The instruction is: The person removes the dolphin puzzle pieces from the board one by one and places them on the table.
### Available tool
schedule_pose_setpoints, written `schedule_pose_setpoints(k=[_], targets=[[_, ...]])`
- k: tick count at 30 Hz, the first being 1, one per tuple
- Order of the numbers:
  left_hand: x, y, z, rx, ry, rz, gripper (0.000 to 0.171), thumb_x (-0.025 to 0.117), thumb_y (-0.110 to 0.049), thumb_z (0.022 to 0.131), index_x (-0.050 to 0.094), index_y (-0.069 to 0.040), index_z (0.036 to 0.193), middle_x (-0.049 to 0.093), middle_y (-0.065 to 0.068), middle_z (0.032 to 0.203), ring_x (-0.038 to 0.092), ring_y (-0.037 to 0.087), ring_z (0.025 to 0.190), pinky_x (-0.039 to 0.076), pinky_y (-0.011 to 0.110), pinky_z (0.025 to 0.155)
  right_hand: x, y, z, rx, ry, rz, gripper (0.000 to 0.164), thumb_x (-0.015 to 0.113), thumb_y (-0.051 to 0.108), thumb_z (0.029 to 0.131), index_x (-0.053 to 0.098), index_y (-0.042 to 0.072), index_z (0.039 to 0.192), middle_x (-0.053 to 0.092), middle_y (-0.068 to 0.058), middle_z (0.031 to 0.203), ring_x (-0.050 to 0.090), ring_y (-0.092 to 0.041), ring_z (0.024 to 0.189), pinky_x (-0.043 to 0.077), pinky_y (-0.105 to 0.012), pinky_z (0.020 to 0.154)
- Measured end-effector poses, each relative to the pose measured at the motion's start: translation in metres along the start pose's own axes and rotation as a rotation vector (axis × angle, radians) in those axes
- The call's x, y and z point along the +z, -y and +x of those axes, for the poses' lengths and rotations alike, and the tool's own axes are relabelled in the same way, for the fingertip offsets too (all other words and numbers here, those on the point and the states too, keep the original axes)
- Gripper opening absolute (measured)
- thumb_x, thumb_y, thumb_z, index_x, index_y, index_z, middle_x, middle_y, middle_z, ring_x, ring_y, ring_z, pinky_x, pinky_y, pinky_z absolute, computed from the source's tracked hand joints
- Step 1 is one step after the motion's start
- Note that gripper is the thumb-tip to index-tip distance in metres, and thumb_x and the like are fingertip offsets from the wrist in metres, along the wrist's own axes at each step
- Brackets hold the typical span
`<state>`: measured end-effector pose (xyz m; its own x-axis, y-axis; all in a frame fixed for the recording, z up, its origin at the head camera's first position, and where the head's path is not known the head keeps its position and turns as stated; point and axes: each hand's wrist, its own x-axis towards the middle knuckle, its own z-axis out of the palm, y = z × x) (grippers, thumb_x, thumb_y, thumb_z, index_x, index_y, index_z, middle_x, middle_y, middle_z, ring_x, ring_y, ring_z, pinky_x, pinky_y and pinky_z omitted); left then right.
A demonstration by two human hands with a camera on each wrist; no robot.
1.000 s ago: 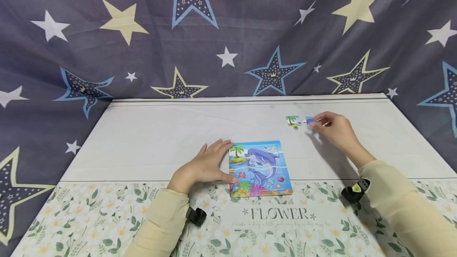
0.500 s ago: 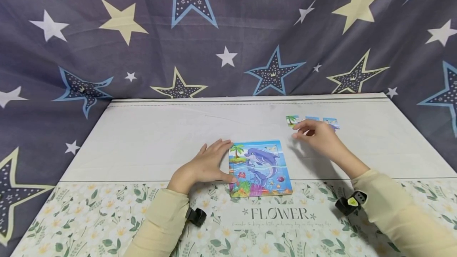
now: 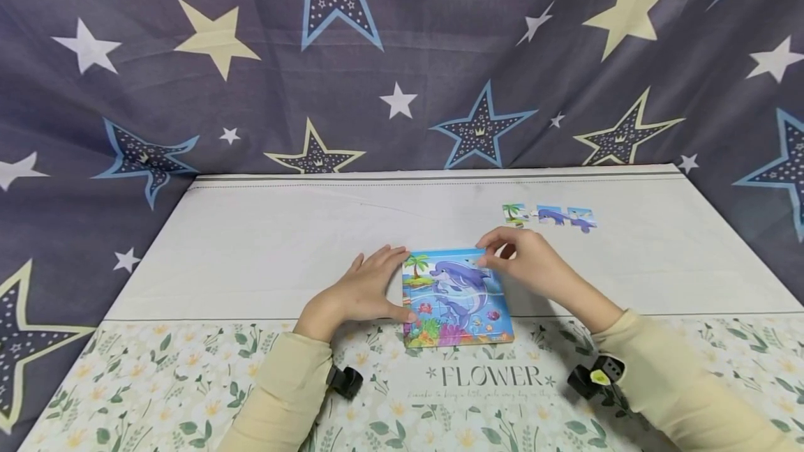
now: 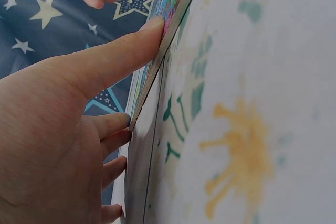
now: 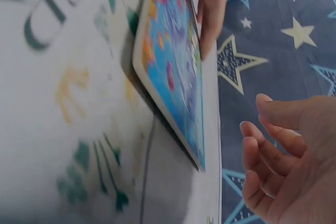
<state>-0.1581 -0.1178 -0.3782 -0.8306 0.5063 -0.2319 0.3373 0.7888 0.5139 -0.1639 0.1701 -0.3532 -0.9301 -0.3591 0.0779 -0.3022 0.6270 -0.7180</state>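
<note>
A square dolphin jigsaw puzzle (image 3: 461, 298) lies flat at the middle of the table. Along its left side, my left hand (image 3: 361, 289) rests with fingers spread; the thumb presses on the lower left part and the index fingertip touches the upper left corner. My right hand (image 3: 524, 258) hovers over the puzzle's upper right corner, which it partly hides in the head view. Its fingers are loosely bent, the thumb stands apart from them, and nothing shows between them in the right wrist view. Farther back lie a palm-tree puzzle piece (image 3: 513, 211), a dolphin-head piece (image 3: 550, 217) and a dolphin-tail piece (image 3: 581, 219).
White cloth (image 3: 301, 229) covers the back of the table, and a flowered part with the word FLOWER (image 3: 492, 375) covers the front. A dark curtain with stars (image 3: 402, 33) hangs behind the table. A small black camera sits on each wrist.
My right hand has let go of the dolphin-head piece at the back and come left and nearer, to the puzzle's upper right corner. The left hand and the puzzle have stayed in place.
</note>
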Motion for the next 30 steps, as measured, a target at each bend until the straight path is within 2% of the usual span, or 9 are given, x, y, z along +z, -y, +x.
schedule_pose_setpoints(k=[11, 15, 21, 27, 30], targets=[[0.0, 0.0, 0.001, -0.008, -0.003, -0.005, 0.109, 0.081, -0.052, 0.075, 0.025, -0.009, 0.158, 0.02, 0.008, 0.163, 0.008, 0.026, 0.151, 0.001, 0.057, 0.119, 0.028, 0.017, 0.002, -0.029, 0.093, 0.01, 0.017, 0.073, 0.009, 0.09, 0.07, 0.005, 0.106, 0.064, 0.002, 0.085, 0.054, -0.016, 0.068, 0.043, -0.027, 0.051], [0.0, 0.0, 0.001, -0.009, -0.001, -0.002, 0.109, 0.081, -0.053, 0.075, 0.025, -0.009, 0.158, 0.02, 0.008, 0.163, 0.008, 0.026, 0.151, 0.001, 0.057, 0.119, 0.037, 0.021, 0.003, -0.034, 0.125, 0.02, 0.016, 0.074, 0.007, 0.089, 0.07, 0.006, 0.105, 0.064, 0.001, 0.086, 0.052, -0.015, 0.064, 0.045, -0.028, 0.051], [0.0, 0.0, 0.0, -0.004, -0.003, 0.0, 0.109, 0.081, -0.053, 0.075, 0.025, -0.009, 0.157, 0.02, 0.007, 0.163, 0.008, 0.026, 0.151, 0.001, 0.058, 0.119, 0.051, 0.023, 0.006, -0.035, 0.171, 0.01, 0.022, 0.076, 0.008, 0.087, 0.069, 0.006, 0.107, 0.064, -0.003, 0.095, 0.054, -0.013, 0.066, 0.048, -0.027, 0.057], [0.0, 0.0, 0.0, -0.007, 0.001, -0.007, 0.109, 0.081, -0.052, 0.076, 0.024, -0.009, 0.158, 0.019, 0.007, 0.164, 0.008, 0.026, 0.151, 0.0, 0.057, 0.119, 0.06, 0.029, 0.007, -0.024, 0.202, -0.02, 0.028, 0.079, 0.008, 0.085, 0.069, 0.007, 0.111, 0.063, -0.007, 0.105, 0.057, -0.013, 0.077, 0.052, -0.029, 0.069], [0.0, 0.0, 0.0, -0.011, 0.001, -0.009, 0.108, 0.081, -0.051, 0.076, 0.024, -0.01, 0.158, 0.019, 0.007, 0.164, 0.007, 0.026, 0.151, 0.0, 0.057, 0.119, 0.063, 0.031, 0.008, -0.025, 0.211, -0.037, 0.031, 0.08, 0.009, 0.084, 0.068, 0.007, 0.112, 0.062, -0.007, 0.107, 0.056, -0.013, 0.078, 0.051, -0.029, 0.069]])
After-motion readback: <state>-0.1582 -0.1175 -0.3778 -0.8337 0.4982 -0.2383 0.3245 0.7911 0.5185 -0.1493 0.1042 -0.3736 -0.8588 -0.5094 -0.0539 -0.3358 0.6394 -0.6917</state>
